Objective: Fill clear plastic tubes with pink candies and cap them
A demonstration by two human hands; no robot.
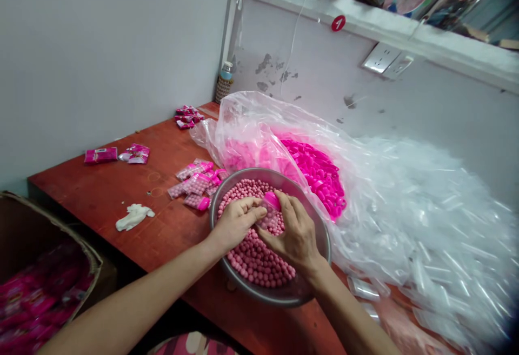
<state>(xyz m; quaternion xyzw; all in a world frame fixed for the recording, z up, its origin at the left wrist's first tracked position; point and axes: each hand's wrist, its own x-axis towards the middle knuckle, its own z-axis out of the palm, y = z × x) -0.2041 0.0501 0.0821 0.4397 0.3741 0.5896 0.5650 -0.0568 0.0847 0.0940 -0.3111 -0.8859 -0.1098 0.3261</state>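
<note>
A small clear bottle point(267, 213) with a bright pink cap point(272, 200) is held between both hands above a grey metal bowl point(324, 230). Thumb and fingers of my left hand point(239, 219) pinch the side of the bottle. My right hand point(294, 230) closes around its other side, with fingertips at the cap. Pink beads point(259, 260) fill much of the bowl below. How far the bottle is filled I cannot make out, since fingers cover part of it. Several bead-filled bottles with pink caps point(198, 182) lie in a pile left of the bowl.
A plastic bag of pink caps point(312, 174) lies open behind the bowl. Many clear empty bottles point(438, 225) are heaped to the right. Pink packets point(101, 155) and a crumpled white cloth point(134, 216) lie on the red table point(174, 241). A cardboard box point(91, 255) holds more packets.
</note>
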